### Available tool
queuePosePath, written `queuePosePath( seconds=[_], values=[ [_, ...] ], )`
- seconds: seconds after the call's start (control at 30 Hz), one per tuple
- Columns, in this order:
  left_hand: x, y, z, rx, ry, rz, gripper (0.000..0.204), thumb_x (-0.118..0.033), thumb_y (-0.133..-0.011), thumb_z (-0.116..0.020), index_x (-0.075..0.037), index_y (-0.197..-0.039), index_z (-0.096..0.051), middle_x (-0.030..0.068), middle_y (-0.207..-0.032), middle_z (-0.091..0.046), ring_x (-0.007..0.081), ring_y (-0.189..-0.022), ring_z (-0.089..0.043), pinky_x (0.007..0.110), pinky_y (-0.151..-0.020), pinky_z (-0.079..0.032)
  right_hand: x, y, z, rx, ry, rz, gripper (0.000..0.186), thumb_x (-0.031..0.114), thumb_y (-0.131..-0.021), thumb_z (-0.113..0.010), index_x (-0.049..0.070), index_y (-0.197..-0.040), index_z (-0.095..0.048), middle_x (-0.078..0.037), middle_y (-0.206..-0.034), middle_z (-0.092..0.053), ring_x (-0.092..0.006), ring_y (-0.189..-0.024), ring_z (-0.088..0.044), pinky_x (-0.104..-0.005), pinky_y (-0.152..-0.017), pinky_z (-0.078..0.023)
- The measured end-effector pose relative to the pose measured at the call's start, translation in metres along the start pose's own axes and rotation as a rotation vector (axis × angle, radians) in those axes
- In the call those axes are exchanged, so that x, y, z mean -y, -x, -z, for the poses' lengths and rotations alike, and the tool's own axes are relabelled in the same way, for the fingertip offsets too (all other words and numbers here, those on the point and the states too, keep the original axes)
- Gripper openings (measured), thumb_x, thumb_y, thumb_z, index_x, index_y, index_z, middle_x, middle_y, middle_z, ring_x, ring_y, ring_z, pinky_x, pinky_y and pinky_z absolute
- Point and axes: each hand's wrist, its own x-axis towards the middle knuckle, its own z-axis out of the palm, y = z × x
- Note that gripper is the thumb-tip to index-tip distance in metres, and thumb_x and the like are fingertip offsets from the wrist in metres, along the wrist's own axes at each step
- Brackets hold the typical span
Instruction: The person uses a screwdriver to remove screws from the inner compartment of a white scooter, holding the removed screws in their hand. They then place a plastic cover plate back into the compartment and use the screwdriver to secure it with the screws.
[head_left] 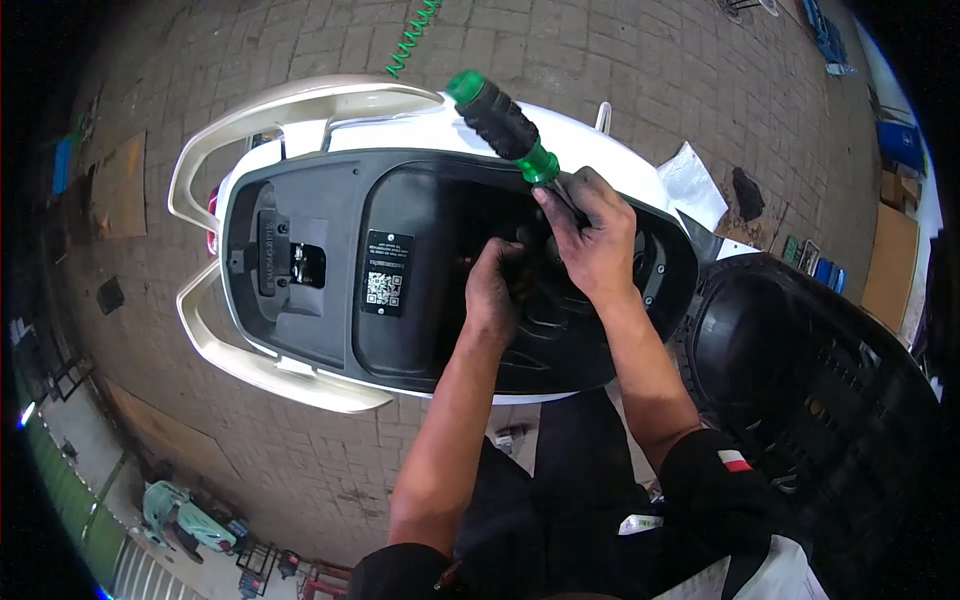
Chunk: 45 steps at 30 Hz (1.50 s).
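The floor was brick. The left hand was in the scooter's bin; I couldn't tell what its fingers held. The fingers of the right hand gripped a green-and-black screwdriver over the bin. Beyond was a curly green hose.

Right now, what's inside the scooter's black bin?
Inside the black bin are a label with a square code and part of the left hand. Whatever lies beneath that hand and the right hand is covered; shadows hide more.
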Motion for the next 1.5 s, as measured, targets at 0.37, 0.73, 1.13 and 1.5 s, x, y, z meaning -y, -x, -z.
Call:
queuePosePath(
  seconds=[0.37,0.73,1.13,1.5],
  values=[
    [0.001,0.002,0.003,0.059,0.027,-0.029,0.019,-0.028,-0.086,-0.059,-0.01,-0.085,-0.06,0.0,-0.067,-0.051,0.0114,-0.055,-0.041,0.027,-0.053,-0.03,0.0,-0.001,-0.003,0.035,-0.359,-0.39,0.021,0.014,-0.091,-0.077,-0.003,-0.1,-0.068,-0.003,-0.083,-0.069,-0.0078,-0.076,-0.059,-0.0255,-0.073,-0.048],
    [-0.01,0.007,0.009,0.291,-0.131,-0.232,0.015,-0.013,-0.088,-0.052,-0.004,-0.084,-0.063,0.001,-0.074,-0.056,0.0094,-0.059,-0.045,0.025,-0.055,-0.035,0.062,-0.033,0.061,-0.352,-0.713,-0.064,0.047,0.024,-0.102,-0.051,-0.002,-0.141,-0.045,-0.009,-0.085,-0.056,-0.013,-0.061,-0.049,-0.0276,-0.052,-0.041],
    [-0.179,-0.033,-0.08,0.811,-1.726,-0.908,0.025,-0.013,-0.092,-0.062,-0.003,-0.11,-0.075,0.0127,-0.107,-0.076,0.0185,-0.101,-0.069,0.034,-0.094,-0.052,0.058,-0.06,0.041,-0.189,-1.23,0.225,0.103,0.096,-0.078,-0.035,0.008,-0.123,-0.063,0.001,-0.069,-0.042,-0.0086,-0.05,-0.031,-0.0254,-0.046,-0.025],
    [-0.188,-0.038,-0.075,0.977,-1.602,-0.812,0.027,-0.005,-0.083,-0.062,-0.002,-0.106,-0.076,0.0137,-0.098,-0.076,0.0193,-0.09,-0.069,0.033,-0.086,-0.052,0.057,-0.072,0.027,-0.184,-1.297,0.158,0.1,0.097,-0.077,-0.031,0.014,-0.123,-0.063,0.002,-0.067,-0.042,-0.008,-0.049,-0.032,-0.0243,-0.046,-0.023]
  ],
)
